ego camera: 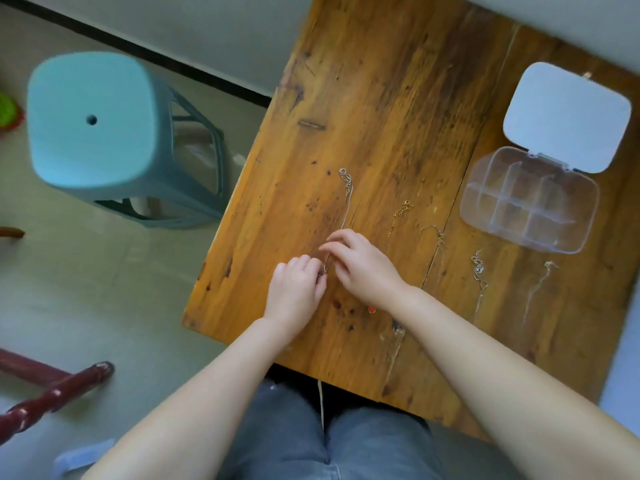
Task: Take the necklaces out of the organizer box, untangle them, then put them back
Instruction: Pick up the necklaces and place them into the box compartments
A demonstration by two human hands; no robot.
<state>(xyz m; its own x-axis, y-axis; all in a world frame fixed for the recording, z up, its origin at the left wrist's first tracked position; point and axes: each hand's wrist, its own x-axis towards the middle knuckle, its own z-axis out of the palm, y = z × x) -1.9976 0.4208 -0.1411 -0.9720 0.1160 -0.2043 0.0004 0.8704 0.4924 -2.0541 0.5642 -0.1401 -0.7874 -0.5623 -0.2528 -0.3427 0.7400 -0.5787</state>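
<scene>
Our left hand (pixel 296 289) curls shut on the near end of the silver necklace (pixel 346 199), our right hand (pixel 360 263) pinching the same chain just beyond it. The chain's long axis runs straight away from both hands across the tabletop (pixel 381 98), clasp farthest out. Other necklaces lie right of our right hand; farther right sits the open organizer box (pixel 530 200), apparently empty.

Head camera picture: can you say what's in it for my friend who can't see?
Two bare hands, left hand and right hand, pinch a thin silver necklace on a wooden table. Four more necklaces lie stretched out to the right, near an open, empty clear organizer box. A teal stool stands beside the table.
</scene>
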